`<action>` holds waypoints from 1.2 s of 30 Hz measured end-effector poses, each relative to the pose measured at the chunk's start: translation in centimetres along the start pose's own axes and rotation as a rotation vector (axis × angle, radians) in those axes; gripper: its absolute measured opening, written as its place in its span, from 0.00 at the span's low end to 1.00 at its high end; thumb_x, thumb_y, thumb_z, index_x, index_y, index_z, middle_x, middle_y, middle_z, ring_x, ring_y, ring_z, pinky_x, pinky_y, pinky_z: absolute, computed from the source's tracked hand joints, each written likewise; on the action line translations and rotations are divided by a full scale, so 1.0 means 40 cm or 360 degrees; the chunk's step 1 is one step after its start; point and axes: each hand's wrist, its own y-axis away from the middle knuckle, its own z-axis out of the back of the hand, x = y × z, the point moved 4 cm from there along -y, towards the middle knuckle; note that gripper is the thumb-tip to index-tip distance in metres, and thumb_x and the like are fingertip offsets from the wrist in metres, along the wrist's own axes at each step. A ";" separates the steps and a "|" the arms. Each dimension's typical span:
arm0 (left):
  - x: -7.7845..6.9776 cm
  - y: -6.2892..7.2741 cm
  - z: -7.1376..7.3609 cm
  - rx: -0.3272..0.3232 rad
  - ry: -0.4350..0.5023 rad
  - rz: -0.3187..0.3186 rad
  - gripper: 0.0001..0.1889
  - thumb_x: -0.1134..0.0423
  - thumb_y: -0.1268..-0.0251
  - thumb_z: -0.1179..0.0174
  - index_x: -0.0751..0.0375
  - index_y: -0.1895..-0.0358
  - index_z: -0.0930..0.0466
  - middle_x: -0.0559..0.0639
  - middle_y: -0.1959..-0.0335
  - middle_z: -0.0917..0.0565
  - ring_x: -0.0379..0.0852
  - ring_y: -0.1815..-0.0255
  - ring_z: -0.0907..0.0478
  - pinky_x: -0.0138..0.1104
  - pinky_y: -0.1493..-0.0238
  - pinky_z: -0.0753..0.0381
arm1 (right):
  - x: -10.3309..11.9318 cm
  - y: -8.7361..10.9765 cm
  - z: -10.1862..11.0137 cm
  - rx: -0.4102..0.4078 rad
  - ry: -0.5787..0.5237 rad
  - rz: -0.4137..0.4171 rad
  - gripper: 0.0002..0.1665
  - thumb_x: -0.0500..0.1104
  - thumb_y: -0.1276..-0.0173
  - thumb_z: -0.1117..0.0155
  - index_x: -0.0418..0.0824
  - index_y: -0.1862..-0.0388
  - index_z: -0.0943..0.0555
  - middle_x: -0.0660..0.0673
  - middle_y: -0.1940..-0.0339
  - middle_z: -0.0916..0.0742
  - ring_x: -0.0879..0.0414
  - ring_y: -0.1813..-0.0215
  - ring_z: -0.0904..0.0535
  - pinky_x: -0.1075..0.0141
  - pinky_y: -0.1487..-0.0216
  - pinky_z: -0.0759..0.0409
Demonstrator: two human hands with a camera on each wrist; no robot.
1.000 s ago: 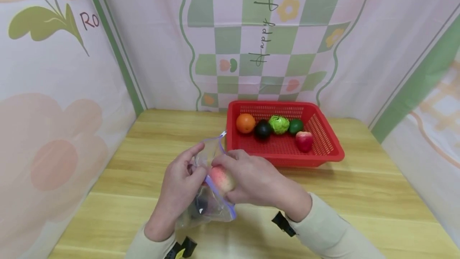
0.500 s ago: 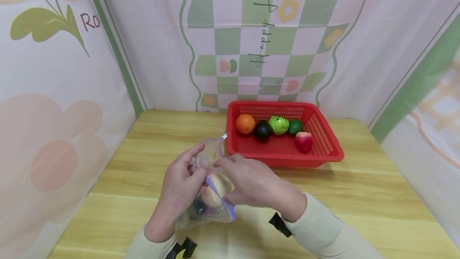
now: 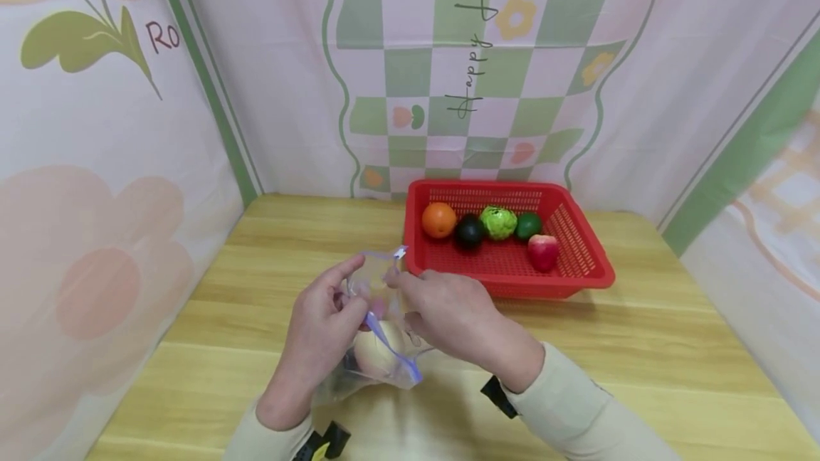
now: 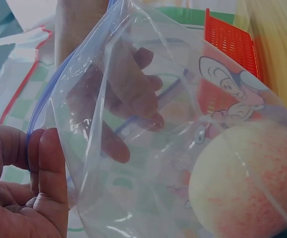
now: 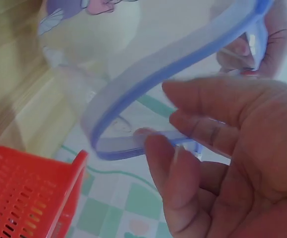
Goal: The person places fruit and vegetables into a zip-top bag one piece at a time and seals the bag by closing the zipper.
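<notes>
My left hand [image 3: 317, 343] pinches the rim of a clear zip bag [image 4: 133, 193] with a purple-blue seal strip and cartoon print. Its mouth gapes toward my right hand [image 3: 458, 315]. Inside the bag lies a pale peach [image 4: 247, 181] with a pink blush, beside something dark that is mostly hidden. The right hand holds nothing; its fingers are spread and loosely bent at the bag's mouth. In the right wrist view, its fingertips [image 5: 150, 144] overlap the seal strip.
A red plastic basket [image 3: 512, 279] stands beyond the hands to the right. It holds an orange [image 3: 438, 220], a black round fruit [image 3: 470, 232], a bumpy light-green fruit [image 3: 498, 222], a dark green fruit [image 3: 528, 225] and a red one [image 3: 543, 252]. A patterned curtain backs the wooden table [image 3: 295, 233].
The peach has left my right fingers and dropped down into the bag. My right hand has drawn slightly up and back at the bag's mouth; the left hand has stayed in place.
</notes>
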 end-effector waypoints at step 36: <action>0.007 -0.012 -0.012 0.0095 -0.0098 -0.0007 0.31 0.70 0.35 0.44 0.59 0.26 0.26 0.47 0.80 0.16 0.43 0.85 0.24 0.30 0.88 0.32 | -0.084 -0.044 -0.014 0.0141 -0.0295 -0.0068 0.13 0.42 0.32 0.32 0.51 0.49 0.15 0.55 0.70 0.16 0.61 0.68 0.23 0.68 0.71 0.21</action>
